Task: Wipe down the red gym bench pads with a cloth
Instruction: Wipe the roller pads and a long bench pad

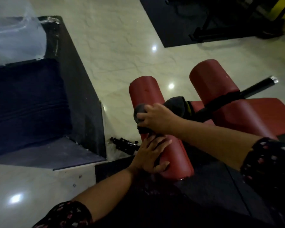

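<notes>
Clutching cloth (174, 104) with right fingers (144, 116) (left fingers (160, 143) splayed on pad (145, 91)).

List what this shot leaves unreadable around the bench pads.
Head view:
1. The cloth: mostly covered by the right hand; its size is unclear.
2. The near roller: middle hidden under cloth and left hand; cleanliness unreadable.
3. The seat pad: cut by the right edge, partly behind the far roller.
4. The black floor item: dark, partly behind the near roller; unidentifiable.
</notes>
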Motion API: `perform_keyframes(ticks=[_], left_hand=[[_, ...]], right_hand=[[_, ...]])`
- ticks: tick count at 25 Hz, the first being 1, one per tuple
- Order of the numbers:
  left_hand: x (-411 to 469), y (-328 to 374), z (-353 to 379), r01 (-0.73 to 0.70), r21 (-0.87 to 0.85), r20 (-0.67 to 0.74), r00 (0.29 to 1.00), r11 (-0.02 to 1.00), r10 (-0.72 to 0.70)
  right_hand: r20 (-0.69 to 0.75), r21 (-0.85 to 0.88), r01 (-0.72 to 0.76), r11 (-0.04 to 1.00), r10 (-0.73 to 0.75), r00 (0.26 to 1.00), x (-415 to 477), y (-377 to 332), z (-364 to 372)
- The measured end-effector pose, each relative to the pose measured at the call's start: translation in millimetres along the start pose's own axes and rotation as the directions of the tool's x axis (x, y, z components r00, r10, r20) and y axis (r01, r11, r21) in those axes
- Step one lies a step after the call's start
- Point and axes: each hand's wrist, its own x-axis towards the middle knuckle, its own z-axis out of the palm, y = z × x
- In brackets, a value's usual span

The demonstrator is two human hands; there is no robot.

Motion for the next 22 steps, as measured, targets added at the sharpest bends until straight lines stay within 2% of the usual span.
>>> perform_keyframes(ticks=[2, 4, 6, 7, 8, 10, 11, 12, 13, 15, 19, 22], left_hand=[[-3, 6, -4, 0.046, 0.074, -0.046, 0.998, 0.996, -0.043], [-2, 17, -7, 0.256, 0.048, -0.148, 0.958, 0.965, -0.247], [6, 31, -8, 0.544, -0.08, -0.217, 0.808, 0.835, -0.547], [13, 34, -8, 0.647, -0.117, -0.215, 0.725, 0.754, -0.655], [23, 37, -8, 0.722, -0.113, -0.206, 0.655, 0.682, -0.727], [51, 41, -8, 0.818, -0.053, -0.139, 0.562, 0.573, -0.815], [66, 41, -8, 0.848, -0.011, -0.089, 0.526, 0.529, -0.846], [78, 41, -6, 0.871, 0.029, -0.045, 0.491, 0.49, -0.87], [87, 40, -4, 0.883, 0.065, -0.014, 0.466, 0.465, -0.884], [96, 41, 1, 0.878, 0.115, 0.036, 0.464, 0.465, -0.885], [96, 42, 5, 0.865, 0.118, 0.003, 0.491, 0.488, -0.871], [97, 42, 6, 0.871, 0.125, -0.033, 0.482, 0.475, -0.875]], right_hand=[[-0.029, 0.007, 0.037, 0.999, -0.037, 0.999, -6, 1, 15], [-0.062, 0.13, -0.077, 0.988, 0.085, 0.994, -35, 18, 43], [-0.138, 0.35, -0.224, 0.91, 0.286, 0.948, -67, 27, 74], [-0.165, 0.48, -0.298, 0.825, 0.419, 0.893, -77, 27, 90], [-0.147, 0.63, -0.352, 0.692, 0.551, 0.822, -82, 28, 103], [0.009, 0.861, -0.397, 0.318, 0.77, 0.638, -79, 31, 119], [0.117, 0.905, -0.397, 0.155, 0.807, 0.579, -73, 33, 124], [0.181, 0.916, -0.394, 0.08, 0.792, 0.583, -69, 32, 127], [0.172, 0.918, -0.381, 0.109, 0.756, 0.631, -66, 28, 130], [0.048, 0.897, -0.338, 0.285, 0.698, 0.714, -66, 17, 144], [-0.134, 0.78, -0.376, 0.501, 0.721, 0.68, -60, 22, 152], [-0.272, 0.676, -0.338, 0.654, 0.648, 0.711, -48, 41, 152]])
